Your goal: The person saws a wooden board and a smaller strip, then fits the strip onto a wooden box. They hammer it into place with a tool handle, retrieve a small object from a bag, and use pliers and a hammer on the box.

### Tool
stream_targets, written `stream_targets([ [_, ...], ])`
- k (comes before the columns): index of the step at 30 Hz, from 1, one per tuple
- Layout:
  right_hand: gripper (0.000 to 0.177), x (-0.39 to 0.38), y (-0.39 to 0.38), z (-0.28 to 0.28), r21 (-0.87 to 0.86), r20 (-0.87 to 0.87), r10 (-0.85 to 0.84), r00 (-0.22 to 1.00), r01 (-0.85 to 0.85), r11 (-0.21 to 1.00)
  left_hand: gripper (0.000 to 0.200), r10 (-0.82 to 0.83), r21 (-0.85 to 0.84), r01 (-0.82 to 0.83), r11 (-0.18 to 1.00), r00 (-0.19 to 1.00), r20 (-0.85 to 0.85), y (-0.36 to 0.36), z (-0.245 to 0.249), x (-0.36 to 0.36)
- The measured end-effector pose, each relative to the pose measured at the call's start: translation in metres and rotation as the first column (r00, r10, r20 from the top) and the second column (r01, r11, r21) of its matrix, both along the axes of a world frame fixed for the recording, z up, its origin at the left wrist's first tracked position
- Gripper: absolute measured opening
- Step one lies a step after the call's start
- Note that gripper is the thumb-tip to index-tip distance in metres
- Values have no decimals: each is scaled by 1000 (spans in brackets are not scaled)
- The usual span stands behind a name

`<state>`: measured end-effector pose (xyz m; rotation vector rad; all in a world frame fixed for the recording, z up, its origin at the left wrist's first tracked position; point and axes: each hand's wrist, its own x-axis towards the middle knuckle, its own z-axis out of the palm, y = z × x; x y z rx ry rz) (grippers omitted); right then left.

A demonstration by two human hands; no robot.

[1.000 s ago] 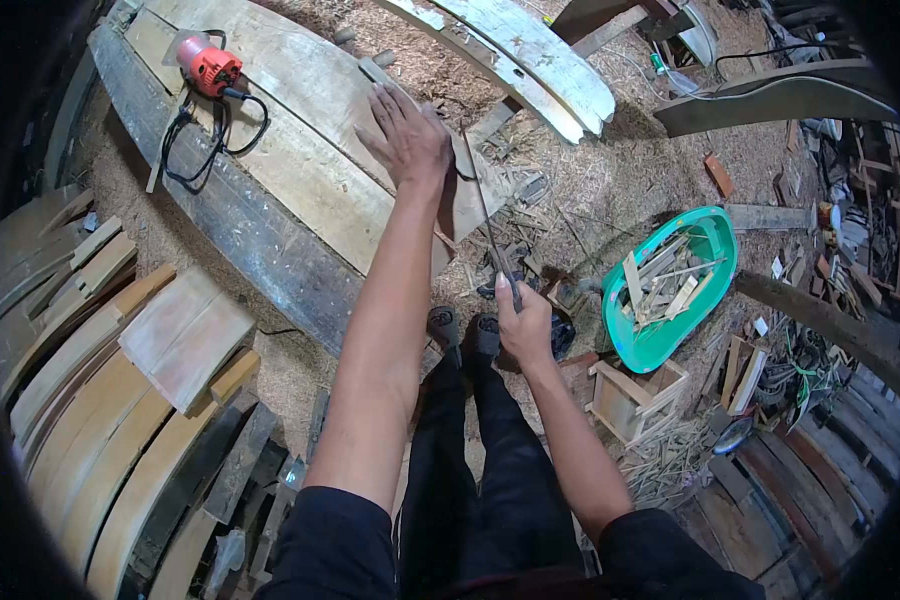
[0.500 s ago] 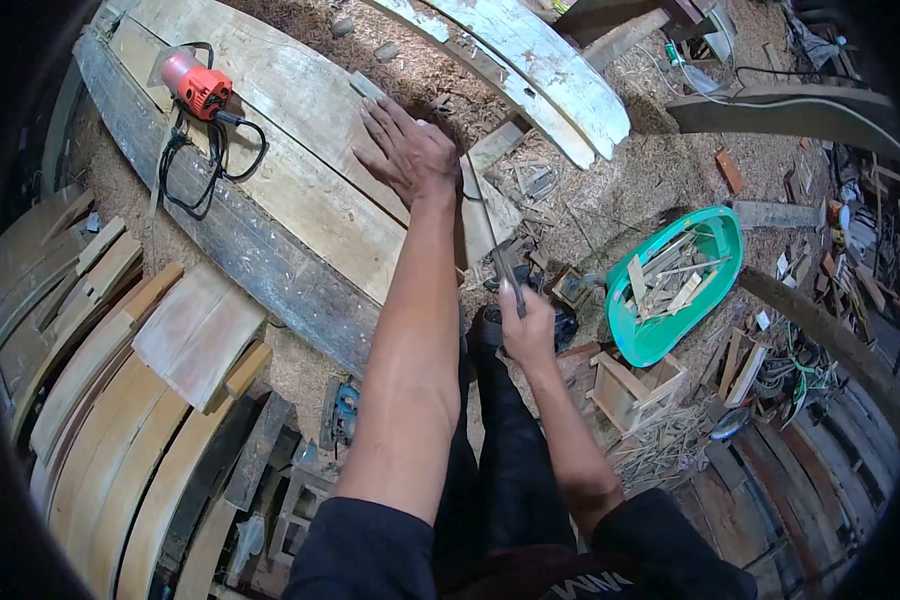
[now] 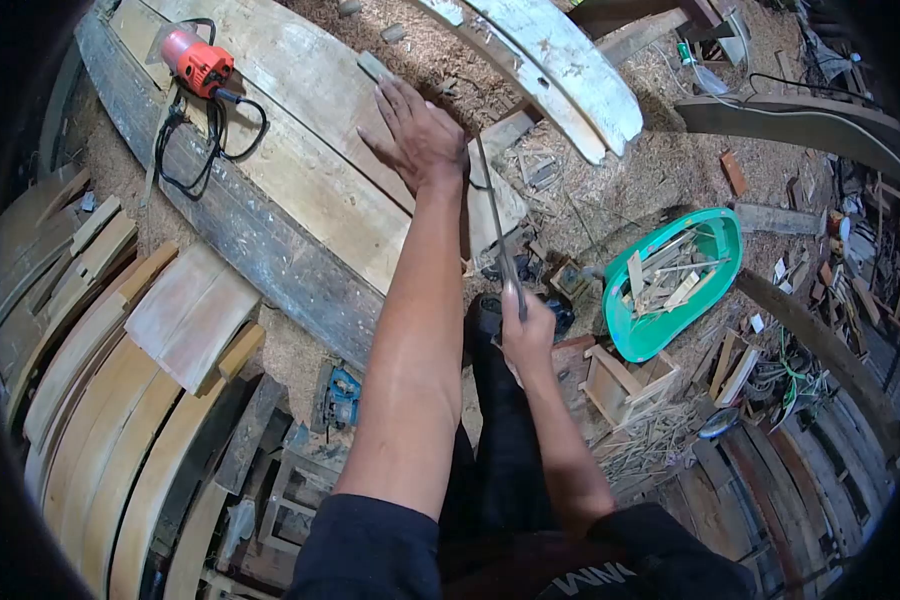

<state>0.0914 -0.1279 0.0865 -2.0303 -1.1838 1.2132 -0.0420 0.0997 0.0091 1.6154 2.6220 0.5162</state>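
Note:
My left hand (image 3: 422,145) lies on a wide pale board (image 3: 320,95) with its fingers spread, beside a small greenish strip (image 3: 373,67) at the board's edge. My right hand (image 3: 528,335) is wrapped round the handle of a handsaw (image 3: 500,220), whose narrow blade points up and away, over the board's end near my left wrist. A red power tool (image 3: 198,66) with a black cord rests on the boards at the upper left.
A green tub (image 3: 615,310) of wood scraps stands at right, near a small wooden box (image 3: 602,388). A blue tool (image 3: 343,397) lies by my left forearm. Curved planks (image 3: 100,400) are stacked at lower left. A whitish curved board (image 3: 570,60) lies ahead.
The view has shifted slightly. My right hand has moved a little down with the saw, and my left hand stays on the board.

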Motion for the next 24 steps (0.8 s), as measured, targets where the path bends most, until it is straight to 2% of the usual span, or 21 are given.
stream_targets([
  [2,37,-3,25,1,-40,-36,12,999,-14,999,61,-7,15,7,1000,1000,-2,1,4,-1],
  [5,39,-6,-9,7,10,-69,-76,995,77,997,61,-3,38,2,999,1000,9,2,-2,-1],
  [8,39,-3,-18,2,33,-26,-38,999,39,999,60,1,91,-4,996,1000,27,2,-4,0],
  [10,40,-7,11,4,72,-36,13,999,-10,997,60,-15,103,13,995,1000,17,4,-7,-4],
  [12,39,-9,25,6,29,-49,-8,999,9,1000,60,-4,105,1,994,1000,31,2,-8,-1],
  [16,37,-3,-7,10,9,-13,-29,999,29,1000,60,-6,142,6,990,1000,3,4,-10,-2],
  [19,35,-8,12,-3,78,18,-2,1000,1,997,59,-23,167,18,986,999,26,3,-12,-3],
  [20,33,-11,22,-4,17,-14,-23,1000,23,1000,60,-16,126,17,992,1000,-4,2,-13,-4],
  [24,36,-10,-16,7,41,14,-62,998,61,997,60,-11,138,7,990,1000,27,4,-9,-2],
])
